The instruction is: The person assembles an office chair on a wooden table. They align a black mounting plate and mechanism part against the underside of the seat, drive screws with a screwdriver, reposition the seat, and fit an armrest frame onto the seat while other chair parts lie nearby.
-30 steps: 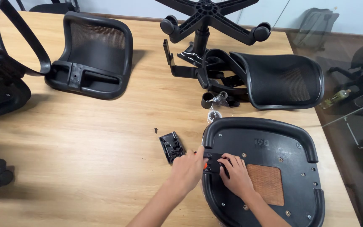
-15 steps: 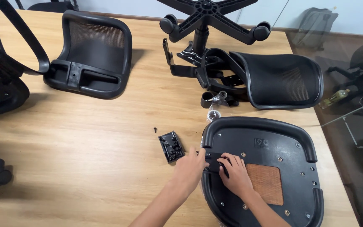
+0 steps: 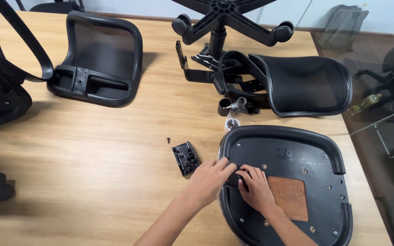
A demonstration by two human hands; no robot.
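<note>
- Black plastic underside of an upturned office chair seat (image 3: 297,150), with an orange-brown square patch (image 3: 287,197), lies on the near right part of the light wooden table (image 3: 92,159).
- Both hands meet at the seat's left edge: the left hand (image 3: 208,180) has its fingers curled around a small black part (image 3: 232,178), and the right hand (image 3: 254,189) presses bent fingers on the same part.
- Just left of the hands lies a small black ribbed plastic bracket (image 3: 186,157), with a tiny dark screw (image 3: 168,140) beyond it.
- Farther off lie a black mesh backrest (image 3: 308,84), a black five-star wheeled base (image 3: 226,18), and another black mesh chair shell (image 3: 97,57) at far left.
</note>
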